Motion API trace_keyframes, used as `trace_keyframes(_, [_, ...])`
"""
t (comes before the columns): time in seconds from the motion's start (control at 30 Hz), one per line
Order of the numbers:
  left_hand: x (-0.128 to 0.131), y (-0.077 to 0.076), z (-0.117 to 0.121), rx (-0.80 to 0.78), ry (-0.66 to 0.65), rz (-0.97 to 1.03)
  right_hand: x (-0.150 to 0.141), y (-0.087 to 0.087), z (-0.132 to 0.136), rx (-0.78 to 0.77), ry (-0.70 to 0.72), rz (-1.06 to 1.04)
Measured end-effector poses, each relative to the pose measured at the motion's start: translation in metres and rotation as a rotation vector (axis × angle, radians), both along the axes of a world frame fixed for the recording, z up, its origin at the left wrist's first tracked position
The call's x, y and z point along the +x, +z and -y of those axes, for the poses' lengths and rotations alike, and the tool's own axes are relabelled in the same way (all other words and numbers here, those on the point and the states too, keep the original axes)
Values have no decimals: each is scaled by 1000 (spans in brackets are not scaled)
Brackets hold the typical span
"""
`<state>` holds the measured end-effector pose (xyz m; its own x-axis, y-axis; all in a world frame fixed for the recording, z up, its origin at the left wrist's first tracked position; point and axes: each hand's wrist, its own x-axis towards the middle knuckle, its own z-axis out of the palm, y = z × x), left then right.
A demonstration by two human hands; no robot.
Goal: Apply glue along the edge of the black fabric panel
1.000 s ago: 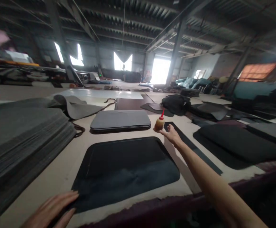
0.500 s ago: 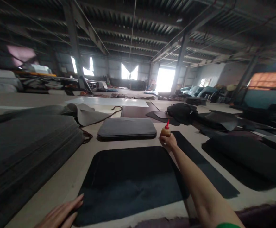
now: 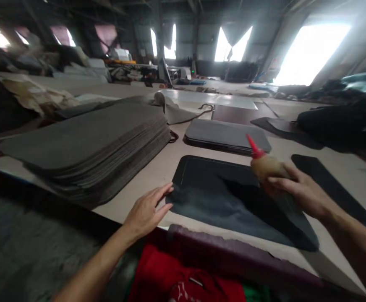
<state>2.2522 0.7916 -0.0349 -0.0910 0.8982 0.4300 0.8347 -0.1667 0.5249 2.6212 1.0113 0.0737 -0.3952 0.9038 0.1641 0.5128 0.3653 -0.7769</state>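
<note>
A black sheet with rounded corners (image 3: pixel 202 197) lies flat on the table in front of me. My left hand (image 3: pixel 148 209) rests at its left edge, fingers stretched out and thumb apart, holding nothing. Above the sheet's right part, my right hand (image 3: pixel 293 184) is wrapped round a squeeze bottle (image 3: pixel 266 167) with yellowish-brown contents and a red pointed nozzle. The bottle is tilted, its nozzle up and to the left, and it casts a dark shadow on the sheet. Just behind the sheet sits a low stack of grey rounded panels (image 3: pixel 227 132).
To the left rises a tall stack of grey sheets (image 3: pixel 107 142) near the table edge. A dark strip (image 3: pixel 337 188) lies on the right, with a black heap (image 3: pixel 330 121) behind it. Purple material (image 3: pixel 227 247) runs along the front edge of the table (image 3: pixel 129 195).
My right hand has lifted the bottle from the table beyond the sheet and brought it nearer, over the sheet. The view has turned left and down. My left hand stays at the sheet's left edge.
</note>
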Motion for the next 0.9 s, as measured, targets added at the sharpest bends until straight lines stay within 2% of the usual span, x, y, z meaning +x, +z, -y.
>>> trace_keyframes(0.17, [2,5,1,2,-17,-21,-28,1,59,-337,308,21])
trace_keyframes(0.23, [2,6,1,13,-4,-38,-41,2,71,-383,373,52])
trace_keyframes(0.3, [3,6,1,-2,19,-33,-52,1,77,-335,382,79])
trace_keyframes(0.47, [4,4,2,-35,62,2,-71,-5,84,-181,301,132])
trace_keyframes(0.63, [5,4,0,-30,69,19,-87,-8,91,-104,279,155])
trace_keyframes(0.9, [4,5,1,-19,47,14,-107,-5,97,92,374,100])
